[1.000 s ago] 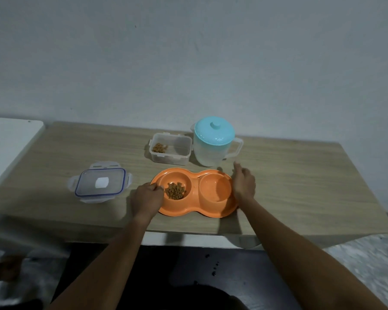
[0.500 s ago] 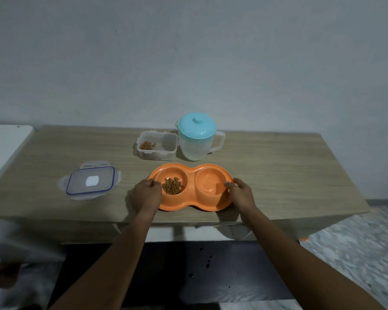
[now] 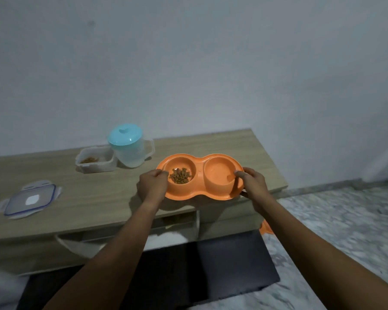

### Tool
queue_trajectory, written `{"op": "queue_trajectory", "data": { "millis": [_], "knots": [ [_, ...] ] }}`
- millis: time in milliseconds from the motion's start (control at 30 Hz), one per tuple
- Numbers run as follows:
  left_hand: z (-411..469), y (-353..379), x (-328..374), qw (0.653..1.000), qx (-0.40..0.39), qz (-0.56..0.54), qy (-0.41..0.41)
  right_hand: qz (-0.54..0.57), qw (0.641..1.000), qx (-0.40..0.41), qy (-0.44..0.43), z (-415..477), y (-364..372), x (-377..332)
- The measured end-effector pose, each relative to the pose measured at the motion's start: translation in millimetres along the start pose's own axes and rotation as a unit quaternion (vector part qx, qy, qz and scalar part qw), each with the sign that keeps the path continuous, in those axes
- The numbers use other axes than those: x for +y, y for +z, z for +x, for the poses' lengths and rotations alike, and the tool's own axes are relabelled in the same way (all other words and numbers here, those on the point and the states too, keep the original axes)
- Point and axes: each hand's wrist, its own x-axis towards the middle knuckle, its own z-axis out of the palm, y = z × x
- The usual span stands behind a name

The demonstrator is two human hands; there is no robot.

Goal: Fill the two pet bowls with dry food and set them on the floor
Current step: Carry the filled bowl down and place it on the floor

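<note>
An orange double pet bowl (image 3: 199, 174) is held just above the wooden table (image 3: 94, 198), over its right part. My left hand (image 3: 152, 185) grips its left end and my right hand (image 3: 252, 183) grips its right end. Brown dry food (image 3: 180, 175) lies in the left cup. No dry food shows in the right cup (image 3: 220, 173). A clear food container (image 3: 95, 162) with a little dry food stands open at the back of the table.
A jug with a blue lid (image 3: 129, 148) stands next to the container. The container's blue-rimmed lid (image 3: 30, 200) lies at the table's left. A dark mat (image 3: 188, 271) covers the floor below, with marbled floor (image 3: 334, 220) to the right.
Both hands have taken hold of the orange bowl's ends and lifted it off the table, moving it to the right. The view has swung right.
</note>
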Motion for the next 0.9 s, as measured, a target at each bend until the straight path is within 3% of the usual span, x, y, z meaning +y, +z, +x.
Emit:
{"op": "queue_trajectory", "data": {
  "millis": [500,900],
  "knots": [
    [-182,256,134,0.991,-0.125,-0.03,0.043,0.02,0.992,0.126,-0.024,29,-352,-27],
    [-219,450,202,0.971,-0.224,-0.058,0.058,0.052,0.967,0.248,-0.004,110,-515,-9]
  ]
}}
